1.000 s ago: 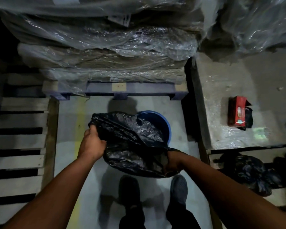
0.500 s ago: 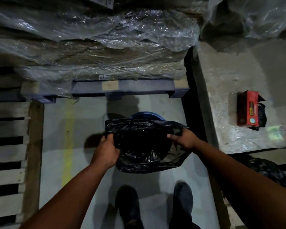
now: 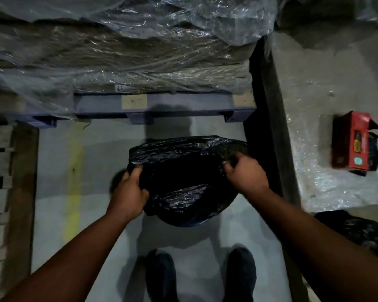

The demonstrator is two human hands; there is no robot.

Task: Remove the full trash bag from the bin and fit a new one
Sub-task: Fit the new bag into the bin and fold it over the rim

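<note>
Landmark = blue bin (image 3: 191,224), on floor just ahead of person's shoes (image 3: 160,275); only a thin arc of rim shows on near side, rest covered

New black trash bag (image 3: 181,182) draped over bin mouth, opened wide, film slack + crumpled. Far hem sits past bin's far rim; near hem hangs just over near rim

L hand (image 3: 129,191) at bin's left rim: grip clamped on bag hem, fingers curled into film. R hand (image 3: 246,172) at bin's right rim: grip likewise closed on a bunch of hem

Full bag (judged) = dark bag (image 3: 358,232) lying well right of bin, so removal step looks done; fitting in progress

Risks from here:
- thin film, stretched hard over rim → could tear at finger points
- hem not folded far enough down → may slip back into bin once released
- uneven pull L vs R → bag seated off-centre, one side pops off
- light bin could tip/slide if tugged sideways
- air trapped under bag → won't settle to bottom
</note>
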